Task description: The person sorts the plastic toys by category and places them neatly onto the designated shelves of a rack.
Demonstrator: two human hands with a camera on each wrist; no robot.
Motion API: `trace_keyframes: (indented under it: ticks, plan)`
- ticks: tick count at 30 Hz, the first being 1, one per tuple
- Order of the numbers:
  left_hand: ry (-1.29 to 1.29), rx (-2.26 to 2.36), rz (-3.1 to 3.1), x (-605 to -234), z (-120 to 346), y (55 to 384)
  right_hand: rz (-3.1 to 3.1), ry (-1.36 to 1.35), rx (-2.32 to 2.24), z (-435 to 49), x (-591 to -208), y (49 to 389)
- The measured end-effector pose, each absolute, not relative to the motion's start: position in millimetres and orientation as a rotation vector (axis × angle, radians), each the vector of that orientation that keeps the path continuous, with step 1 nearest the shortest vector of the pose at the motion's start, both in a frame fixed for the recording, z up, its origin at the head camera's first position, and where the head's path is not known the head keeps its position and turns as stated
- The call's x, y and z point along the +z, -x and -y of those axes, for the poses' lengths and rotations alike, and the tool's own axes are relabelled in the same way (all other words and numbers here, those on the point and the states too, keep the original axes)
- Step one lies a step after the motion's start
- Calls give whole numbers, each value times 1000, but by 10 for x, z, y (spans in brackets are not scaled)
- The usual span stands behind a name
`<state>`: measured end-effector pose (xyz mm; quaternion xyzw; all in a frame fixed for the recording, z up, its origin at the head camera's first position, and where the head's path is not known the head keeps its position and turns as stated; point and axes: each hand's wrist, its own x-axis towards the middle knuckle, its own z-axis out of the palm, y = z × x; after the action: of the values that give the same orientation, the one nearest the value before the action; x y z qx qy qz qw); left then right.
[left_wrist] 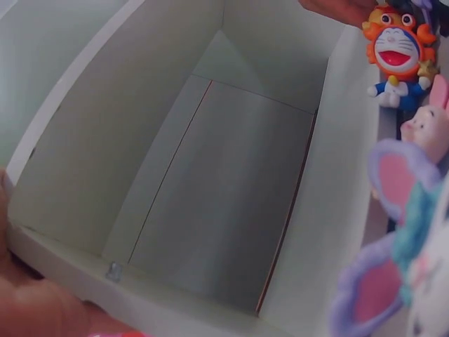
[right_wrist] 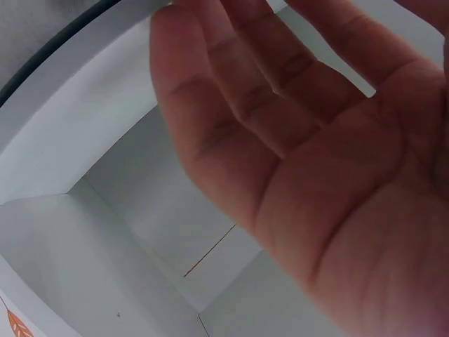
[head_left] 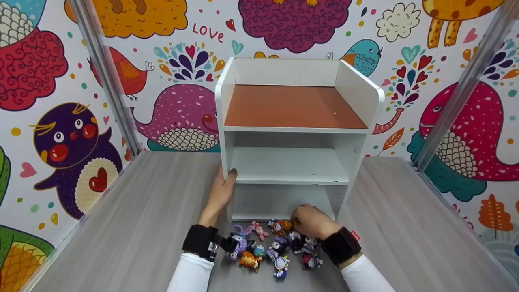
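A small white shelf unit [head_left: 290, 165] with a brown top board [head_left: 292, 106] stands upright in front of me. My left hand [head_left: 221, 194] grips its left side panel, thumb over the front edge and fingers outside. Low at the right, my right hand [head_left: 313, 221] is at the front edge of the bottom board. Its fingers are gently bent with nothing visible in the palm, and the fingertips meet the board's edge in the right wrist view. Nearest it lies a crab-hooded figurine [left_wrist: 396, 53], partly beside a pink figurine [head_left: 259, 230].
Several small figurines lie bunched before the unit, among them a purple long-eared one [head_left: 240, 243], an orange striped one [head_left: 250, 261] and a white-and-blue one [head_left: 280, 267]. Grey wood-look table [head_left: 162, 227] surrounds them. Cartoon-printed walls [head_left: 174, 121] with metal posts [head_left: 107, 73] enclose the sides and back.
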<state>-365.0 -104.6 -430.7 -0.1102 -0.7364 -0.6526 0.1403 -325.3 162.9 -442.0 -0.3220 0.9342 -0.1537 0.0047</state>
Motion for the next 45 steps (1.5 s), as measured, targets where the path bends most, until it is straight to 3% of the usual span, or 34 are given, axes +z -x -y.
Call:
trace_keyframes:
  ticks: [45]
  plan:
    - [349,-1818,2153,-4305,1047,3649,-2858,957,-443,-1595,-4432,3201]
